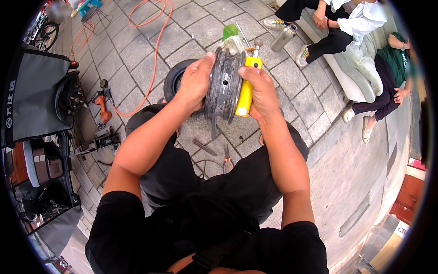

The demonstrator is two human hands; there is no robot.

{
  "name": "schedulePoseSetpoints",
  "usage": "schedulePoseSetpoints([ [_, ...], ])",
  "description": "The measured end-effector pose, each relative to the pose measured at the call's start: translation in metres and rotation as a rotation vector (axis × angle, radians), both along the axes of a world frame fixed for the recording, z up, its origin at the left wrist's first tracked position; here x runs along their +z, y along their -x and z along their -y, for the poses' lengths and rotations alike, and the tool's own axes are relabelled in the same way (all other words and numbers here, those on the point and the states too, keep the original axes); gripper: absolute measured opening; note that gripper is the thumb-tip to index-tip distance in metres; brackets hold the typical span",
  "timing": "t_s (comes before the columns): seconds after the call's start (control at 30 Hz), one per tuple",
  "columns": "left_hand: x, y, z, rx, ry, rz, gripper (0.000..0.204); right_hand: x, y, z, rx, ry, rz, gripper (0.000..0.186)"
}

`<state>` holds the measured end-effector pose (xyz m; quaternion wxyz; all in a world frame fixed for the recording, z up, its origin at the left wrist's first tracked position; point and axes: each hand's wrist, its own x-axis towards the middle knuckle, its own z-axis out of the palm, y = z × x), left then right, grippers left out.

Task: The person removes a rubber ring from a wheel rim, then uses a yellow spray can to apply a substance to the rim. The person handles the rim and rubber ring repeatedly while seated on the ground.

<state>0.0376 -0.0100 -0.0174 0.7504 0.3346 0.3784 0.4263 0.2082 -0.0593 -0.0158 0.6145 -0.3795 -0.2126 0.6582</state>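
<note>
A dirty grey wheel rim (224, 86) is held up on its edge between my hands, over the paving in front of my knees. My left hand (197, 82) is closed on its left side, thumb on the upper edge. In my right hand (262, 91) is a yellow handheld tool (245, 98) with a metal shaft and a rounded tip pointing away from me. My right thumb lies over the tool, which sits against the rim's right side. Behind my left hand a black tyre (173, 80) lies partly hidden on the ground.
Pliers (227, 160) and a dark flat tool (205, 147) lie between my feet. An orange hose (153, 68) runs to an orange air tool (104, 107) at left, near a vehicle (41, 96). A metal bottle (284, 37) stands ahead; two people sit on a sofa (346, 75) at right.
</note>
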Motion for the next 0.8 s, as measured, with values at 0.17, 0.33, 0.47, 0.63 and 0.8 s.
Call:
schedulePoseSetpoints([
  [0.17,0.002,0.003,-0.004,-0.035,0.056,-0.089,0.045,0.0,-0.008,-0.002,0.019,0.064,0.02,0.032],
  [0.33,0.012,0.048,-0.028,-0.286,-0.801,-0.725,0.045,0.001,-0.031,-0.001,0.114,0.064,0.053,0.038],
  [0.47,0.02,0.066,-0.027,-0.239,-1.181,-0.737,0.091,0.007,-0.03,0.006,0.283,0.047,0.205,0.047],
  [0.63,0.015,0.061,-0.008,-0.586,-1.303,-0.759,0.098,0.004,-0.023,0.018,0.512,-0.028,0.273,0.054],
  [0.8,0.005,0.069,-0.001,-0.662,-1.173,-0.712,0.093,0.002,-0.019,0.019,0.577,0.031,0.453,0.051],
])
